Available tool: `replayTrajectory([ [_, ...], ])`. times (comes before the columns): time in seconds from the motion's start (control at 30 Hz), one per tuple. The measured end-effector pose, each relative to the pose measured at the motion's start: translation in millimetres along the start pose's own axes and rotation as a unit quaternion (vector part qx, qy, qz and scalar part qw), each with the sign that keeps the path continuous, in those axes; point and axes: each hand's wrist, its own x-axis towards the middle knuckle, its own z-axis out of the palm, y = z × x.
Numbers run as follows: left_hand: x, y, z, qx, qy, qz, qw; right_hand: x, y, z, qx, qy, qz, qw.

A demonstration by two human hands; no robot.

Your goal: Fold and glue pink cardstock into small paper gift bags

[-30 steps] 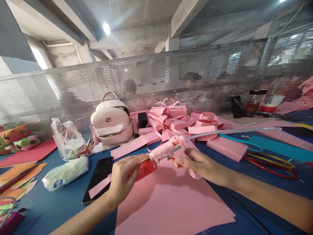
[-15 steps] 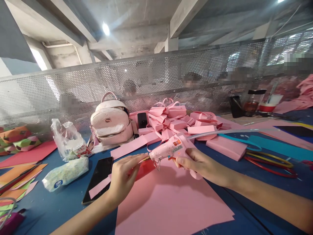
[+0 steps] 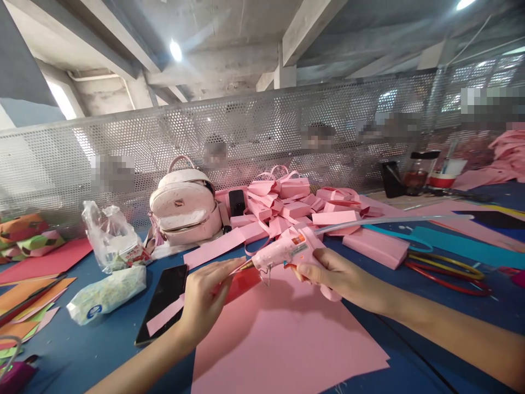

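Note:
My right hand is wrapped round the handle of a pink hot glue gun, with a finger at its orange trigger. A long clear glue stick sticks out of the gun's back. The gun's metal nozzle meets the edge of a folded pink paper piece at the fingers of my left hand. That hand is closed on the paper, its fingers hiding most of it. A red surface shows just behind and below. Beneath both hands lie large pink paper sheets.
A pile of folded pink paper pieces lies behind the gun, beside a white backpack. To the left are a black phone, a tissue pack and a plastic bag. Yellow and red loops lie right. People sit behind a perforated metal screen.
The view has shifted slightly. Both hands, the glue gun and the paper keep nearly the same positions, with the nozzle still at the paper's edge.

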Motion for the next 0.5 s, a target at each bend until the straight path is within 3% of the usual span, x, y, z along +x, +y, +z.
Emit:
replayTrajectory([
  [0.5,0.1,0.9,-1.0,0.006,-0.001,0.003,1.0,-5.6,-5.5,-3.3,0.004,0.025,0.0,1.0],
])
